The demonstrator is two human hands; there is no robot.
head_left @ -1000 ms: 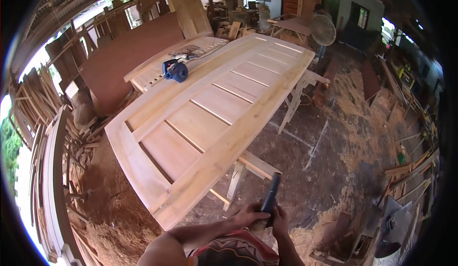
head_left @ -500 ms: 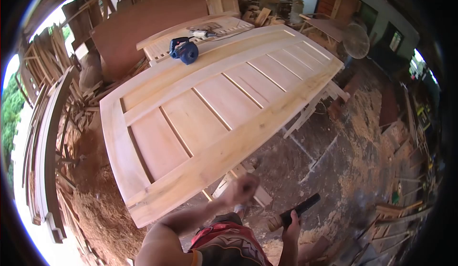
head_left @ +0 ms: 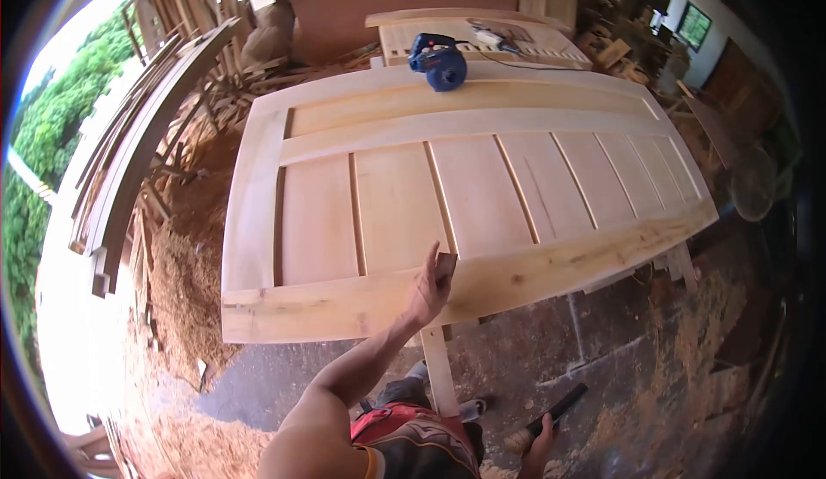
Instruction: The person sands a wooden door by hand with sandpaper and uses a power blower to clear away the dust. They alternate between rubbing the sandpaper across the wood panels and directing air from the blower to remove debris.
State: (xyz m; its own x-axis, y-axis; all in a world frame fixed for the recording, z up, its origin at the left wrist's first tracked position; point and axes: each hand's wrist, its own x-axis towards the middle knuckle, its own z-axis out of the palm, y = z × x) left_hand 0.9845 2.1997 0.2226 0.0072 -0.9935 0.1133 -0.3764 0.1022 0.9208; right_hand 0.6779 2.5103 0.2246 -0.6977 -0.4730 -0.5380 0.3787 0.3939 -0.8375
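A large pale wooden panel (head_left: pixel 383 303), framed and divided by narrow grooves, lies flat across the view. My left hand (head_left: pixel 424 297) is over its near rail, fingers closed around a small brown block (head_left: pixel 446 267), with one finger pointing up. Down at the lower right, my right hand (head_left: pixel 539 455) grips a black stick-like tool (head_left: pixel 568 402) with a thicker tan end, held beside my body and away from the panel. A blue electric blower (head_left: pixel 441 66) rests on the panel's far edge.
Behind the panel, a wooden bench piece (head_left: pixel 533 36) carries a corded power tool (head_left: pixel 495 39). Long boards (head_left: pixel 142 152) are stacked at left, above heaped sawdust (head_left: pixel 185 298). A support leg (head_left: pixel 440 371) stands under the near edge. A round fan-like thing (head_left: pixel 753 182) stands at right.
My view has swung left, so the panel sits further right. My left hand has moved from below the near edge up over the panel's rail. My right hand still holds the black tool.
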